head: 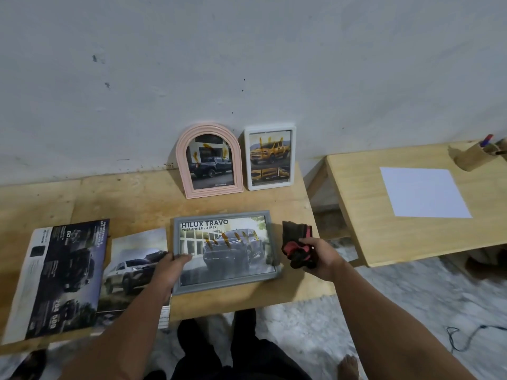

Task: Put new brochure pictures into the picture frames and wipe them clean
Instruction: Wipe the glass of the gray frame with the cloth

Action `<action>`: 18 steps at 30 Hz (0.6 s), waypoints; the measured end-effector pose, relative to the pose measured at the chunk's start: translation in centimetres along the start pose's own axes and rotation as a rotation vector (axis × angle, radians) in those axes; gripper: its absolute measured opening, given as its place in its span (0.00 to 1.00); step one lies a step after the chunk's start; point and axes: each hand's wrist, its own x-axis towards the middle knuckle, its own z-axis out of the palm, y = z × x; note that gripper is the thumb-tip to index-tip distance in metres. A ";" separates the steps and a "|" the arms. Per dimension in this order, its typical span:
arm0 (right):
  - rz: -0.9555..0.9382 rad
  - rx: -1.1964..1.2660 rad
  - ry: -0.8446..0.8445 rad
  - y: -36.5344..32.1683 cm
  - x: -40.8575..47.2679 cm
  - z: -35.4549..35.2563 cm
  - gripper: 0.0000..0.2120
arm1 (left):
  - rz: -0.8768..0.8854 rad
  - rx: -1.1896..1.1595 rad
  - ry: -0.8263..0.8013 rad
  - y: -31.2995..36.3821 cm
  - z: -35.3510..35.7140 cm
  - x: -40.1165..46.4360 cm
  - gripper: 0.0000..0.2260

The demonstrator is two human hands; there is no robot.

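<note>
We are reading "HILUX TRAVO" and "PRERUNNER / 4TREX" on the picture inside the flat grey rectangular frame (226, 252). We are seeing "TOYOTA" under the truck in the pink arched frame (209, 160).

Grey frame (225, 287) lying flat holds a dark truck picture with white and black lettering and orange-brown streaks on the glass. Behind it, the arched frame (209, 160) is pale pink, dark blue truck inside, same orange smears. Right of that, the white frame (270, 157) shows a yellow truck, orange streaks too. Right of the grey frame, the cloth (299, 246) is black with red-pink. Left of it, the brochure (59, 275) is dark navy with white text. Table (131, 204) is light wood.
</note>
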 end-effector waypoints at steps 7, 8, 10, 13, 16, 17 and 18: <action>0.030 0.156 -0.193 0.2 -2.0 4.2 0.18 | 0.116 -0.012 -0.056 0.1 0.7 -0.9 0.32; 0.022 0.156 -0.215 0.5 -2.1 5.0 0.18 | 0.127 -0.005 -0.057 0.0 0.7 -0.7 0.32; 0.005 0.158 -0.232 1.3 -2.5 6.7 0.20 | 0.150 0.079 -0.050 -0.4 0.7 -0.8 0.30; 0.029 0.238 -0.199 2.6 -2.5 8.7 0.19 | 0.238 0.311 -0.021 -1.7 0.6 -0.9 0.27; 0.059 0.213 -0.128 4.3 -2.7 10.5 0.12 | 0.439 0.645 0.073 -3.8 -0.5 -0.4 0.26; 0.062 0.190 -0.100 5.0 -2.7 11.2 0.11 | 0.522 0.757 0.106 -4.6 -0.9 0.1 0.28; 0.063 0.161 -0.075 5.6 -2.6 11.7 0.10 | 0.608 0.835 0.130 -5.4 -1.2 0.8 0.30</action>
